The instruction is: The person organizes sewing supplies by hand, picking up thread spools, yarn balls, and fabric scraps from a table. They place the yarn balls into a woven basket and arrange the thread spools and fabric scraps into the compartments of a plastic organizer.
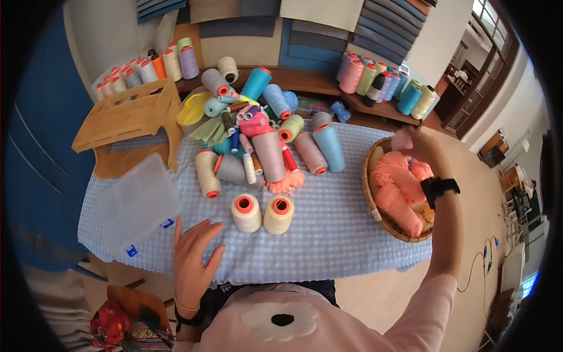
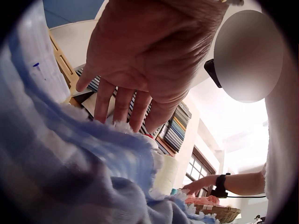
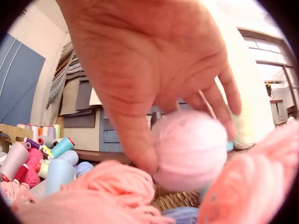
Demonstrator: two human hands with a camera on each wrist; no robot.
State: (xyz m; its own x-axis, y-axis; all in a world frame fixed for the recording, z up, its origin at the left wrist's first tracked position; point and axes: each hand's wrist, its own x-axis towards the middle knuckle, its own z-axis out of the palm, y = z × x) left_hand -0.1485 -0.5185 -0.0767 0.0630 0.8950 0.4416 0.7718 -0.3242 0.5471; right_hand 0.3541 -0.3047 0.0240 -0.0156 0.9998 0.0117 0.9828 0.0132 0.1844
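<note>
Over the back of a wicker basket [image 1: 370,196], my right hand [image 1: 423,145] grips a pale pink ball of yarn [image 3: 189,151]. Thumb and fingers curve round the ball in the right wrist view. Peach yarn skeins [image 1: 399,176] fill much of the basket below it. At the table's front edge, my left hand [image 1: 198,253] hovers with fingers extended and nothing in it. Its palm [image 2: 145,56] shows bare in the left wrist view. Closest to it stand two cream thread cones [image 1: 246,219], side by side and upright, their orange-red tops facing up.
A mixed heap of thread cones, small spools and yarn [image 1: 268,154] covers the table's back middle. On the left are a wooden rack [image 1: 126,120] and a translucent plastic lid [image 1: 132,202] with blue clips. More cones [image 1: 352,76] line the back shelf. Blue checked cloth [image 1: 328,246] covers the table.
</note>
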